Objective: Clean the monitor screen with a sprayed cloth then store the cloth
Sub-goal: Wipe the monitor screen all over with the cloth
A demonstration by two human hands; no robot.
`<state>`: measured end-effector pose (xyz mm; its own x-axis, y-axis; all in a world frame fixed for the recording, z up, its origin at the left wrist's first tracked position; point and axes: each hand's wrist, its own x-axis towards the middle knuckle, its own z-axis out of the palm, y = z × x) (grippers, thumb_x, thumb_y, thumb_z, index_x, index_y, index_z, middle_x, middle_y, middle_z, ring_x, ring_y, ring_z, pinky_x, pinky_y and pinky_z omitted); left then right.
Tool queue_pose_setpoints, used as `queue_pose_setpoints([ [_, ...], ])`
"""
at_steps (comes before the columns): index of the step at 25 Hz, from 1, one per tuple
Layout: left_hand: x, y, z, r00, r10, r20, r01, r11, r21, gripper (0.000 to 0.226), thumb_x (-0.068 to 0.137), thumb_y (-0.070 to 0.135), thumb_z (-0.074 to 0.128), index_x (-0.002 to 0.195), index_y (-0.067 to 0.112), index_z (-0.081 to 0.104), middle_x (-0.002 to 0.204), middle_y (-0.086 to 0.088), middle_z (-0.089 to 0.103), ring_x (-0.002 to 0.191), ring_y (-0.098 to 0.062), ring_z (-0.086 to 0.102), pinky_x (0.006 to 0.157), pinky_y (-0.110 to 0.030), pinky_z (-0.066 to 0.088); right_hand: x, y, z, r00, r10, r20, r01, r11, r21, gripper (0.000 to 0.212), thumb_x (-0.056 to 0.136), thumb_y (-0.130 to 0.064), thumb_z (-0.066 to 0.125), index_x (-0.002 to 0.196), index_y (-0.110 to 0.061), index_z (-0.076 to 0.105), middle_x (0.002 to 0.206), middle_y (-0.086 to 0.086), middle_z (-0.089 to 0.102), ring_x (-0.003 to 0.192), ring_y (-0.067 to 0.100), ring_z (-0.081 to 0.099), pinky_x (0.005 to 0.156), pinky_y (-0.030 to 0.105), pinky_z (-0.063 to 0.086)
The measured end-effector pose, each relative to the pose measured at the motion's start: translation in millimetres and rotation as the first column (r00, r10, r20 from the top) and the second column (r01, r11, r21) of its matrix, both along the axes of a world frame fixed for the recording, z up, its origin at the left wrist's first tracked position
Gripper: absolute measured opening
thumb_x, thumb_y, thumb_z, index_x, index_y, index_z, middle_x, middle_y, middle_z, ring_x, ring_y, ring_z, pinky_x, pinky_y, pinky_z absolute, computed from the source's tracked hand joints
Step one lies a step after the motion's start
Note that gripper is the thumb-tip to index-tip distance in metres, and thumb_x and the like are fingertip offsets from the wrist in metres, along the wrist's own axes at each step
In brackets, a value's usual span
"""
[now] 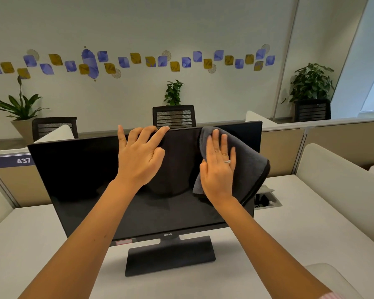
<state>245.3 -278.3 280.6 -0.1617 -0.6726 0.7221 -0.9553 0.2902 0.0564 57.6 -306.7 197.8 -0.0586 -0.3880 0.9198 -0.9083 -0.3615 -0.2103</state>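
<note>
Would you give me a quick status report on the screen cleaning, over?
Left hand gripping monitor top edge. Right hand flat, pressing grey cloth on screen's upper right. Nothing in the way.

A dark grey terry cloth (249,160) lies against the glossy black flat monitor screen (91,178) above its matte black rectangular stand (171,256) on a pale grey desk (300,223); blue and mustard leaf-shaped wall stickers (136,61) band the off-white wall.
</note>
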Motion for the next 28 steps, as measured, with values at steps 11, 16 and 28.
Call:
queue_pose_setpoints([
  [11, 0, 1, 1, 0.998, -0.035, -0.050, 0.036, 0.999, 0.018, 0.060, 0.081, 0.027, 0.023, 0.136, 0.030, 0.045, 0.128, 0.006, 0.051, 0.124, -0.017, 0.036, 0.114, -0.052, -0.010, -14, 0, 9, 0.988, 0.089, -0.129, -0.090, 0.996, -0.002, 0.056, 0.089, -0.013, 0.041, 0.144, -0.009, 0.031, 0.150, 0.008, 0.035, 0.142, 0.023, 0.025, 0.115, 0.046, 0.023],
  [16, 1, 0, 1, 0.997, -0.050, -0.055, 0.053, 0.998, 0.038, 0.061, 0.080, 0.027, 0.022, 0.136, 0.030, 0.044, 0.130, 0.006, 0.050, 0.125, -0.017, 0.035, 0.114, -0.052, -0.011, -57, -2, 12, 0.992, -0.010, 0.128, 0.003, 0.998, 0.056, 0.058, 0.091, -0.018, 0.033, 0.147, -0.011, 0.020, 0.154, 0.008, 0.026, 0.143, 0.021, 0.018, 0.116, 0.048, 0.020],
  [28, 3, -4, -2, 0.998, -0.043, -0.042, 0.044, 0.999, 0.016, 0.062, 0.079, 0.029, 0.020, 0.136, 0.033, 0.043, 0.127, 0.007, 0.051, 0.124, -0.016, 0.035, 0.113, -0.051, -0.012, -64, 9, -31, 0.950, -0.103, 0.296, 0.064, 0.988, 0.139, 0.058, 0.091, -0.006, 0.055, 0.142, 0.002, 0.030, 0.147, 0.021, 0.035, 0.137, 0.036, 0.030, 0.108, 0.055, 0.032],
])
